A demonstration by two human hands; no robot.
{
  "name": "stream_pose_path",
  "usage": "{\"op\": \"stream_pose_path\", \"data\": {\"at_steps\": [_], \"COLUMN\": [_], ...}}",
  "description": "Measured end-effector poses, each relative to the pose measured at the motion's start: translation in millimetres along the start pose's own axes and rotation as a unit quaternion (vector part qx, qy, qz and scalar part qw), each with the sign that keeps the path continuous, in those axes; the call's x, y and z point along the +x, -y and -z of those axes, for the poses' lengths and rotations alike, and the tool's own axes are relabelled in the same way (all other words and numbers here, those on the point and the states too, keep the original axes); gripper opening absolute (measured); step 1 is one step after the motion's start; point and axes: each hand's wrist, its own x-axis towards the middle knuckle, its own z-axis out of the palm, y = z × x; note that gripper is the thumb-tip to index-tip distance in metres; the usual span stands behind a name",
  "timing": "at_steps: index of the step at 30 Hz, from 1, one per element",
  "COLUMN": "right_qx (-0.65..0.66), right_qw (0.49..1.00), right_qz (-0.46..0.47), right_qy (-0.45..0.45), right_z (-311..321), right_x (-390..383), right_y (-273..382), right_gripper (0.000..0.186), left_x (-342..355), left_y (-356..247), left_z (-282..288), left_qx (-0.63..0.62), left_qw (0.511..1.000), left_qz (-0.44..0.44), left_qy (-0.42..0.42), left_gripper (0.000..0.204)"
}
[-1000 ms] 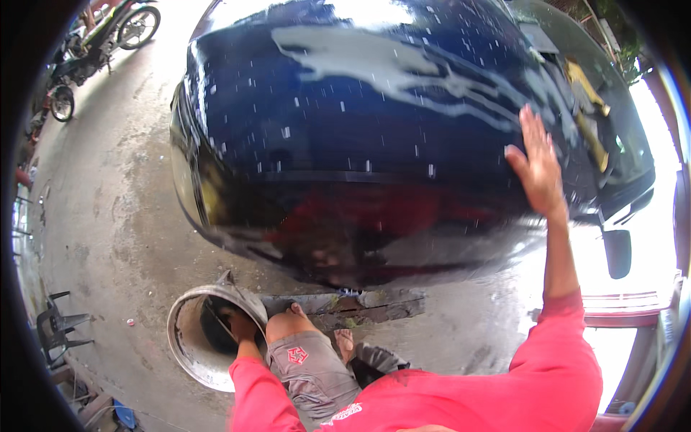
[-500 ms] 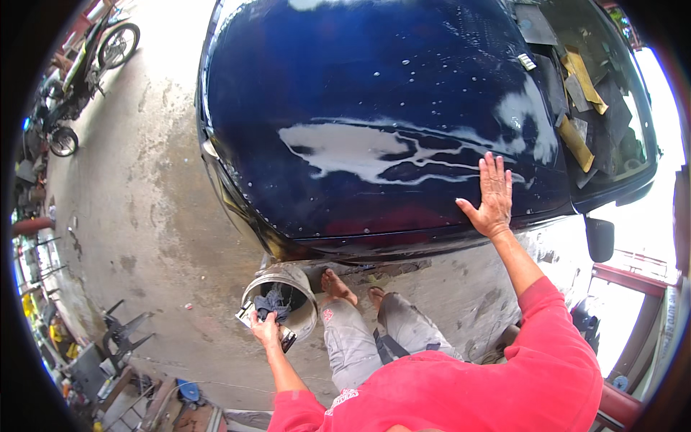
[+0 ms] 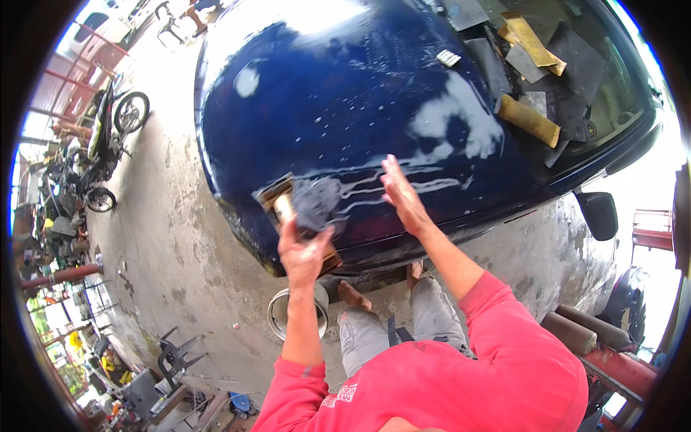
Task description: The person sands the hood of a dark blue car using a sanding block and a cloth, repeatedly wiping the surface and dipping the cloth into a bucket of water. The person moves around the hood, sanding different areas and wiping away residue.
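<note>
Left hand (image 3: 302, 255) grips blurred tan block (image 3: 283, 204) and dark-grey cloth (image 3: 318, 203) over glossy dark-blue car hood (image 3: 288, 122); right hand (image 3: 405, 200), fingers outstretched.

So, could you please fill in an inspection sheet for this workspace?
Surface: dark blue car hood, glossy, with droplets and pale patches.
Things in hand: dark grey cloth and a flat, tan-edged block, both blurred, over the hood's near side.
Clutter: tan strips and dark sheets over the windshield area; small white block on the hood.
Hands: left hand holds cloth and block; right hand open over the hood, contact unclear.
Cables: nothing seen clearly enough to confirm.
Surroundings: concrete floor, pale bucket partly behind the left forearm, motorcycle, dark chair.
</note>
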Motion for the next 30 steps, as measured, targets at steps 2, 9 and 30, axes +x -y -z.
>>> {"op": "stream_pose_path", "data": {"at_steps": [2,9,30], "right_qx": [0.277,-0.454,-0.598], "right_qw": [0.949,0.869,0.764], "right_qz": [-0.141,0.184,0.220], "right_qy": [0.042,-0.073,-0.102], "right_z": [6,170,247], "right_x": [24,71,66], "right_y": [29,107,58], "right_gripper": [0.084,0.063,0.089], "left_x": [23,147,278], "left_y": [-22,-11,0], "left_z": [-66,-160,-453], "left_qx": [0.068,-0.122,0.353], "left_qw": [0.991,0.990,0.800], "left_qz": [-0.065,0.054,-0.426], "left_qy": [0.094,0.055,0.232], "left_gripper": [0.054,0.065,0.050]}}
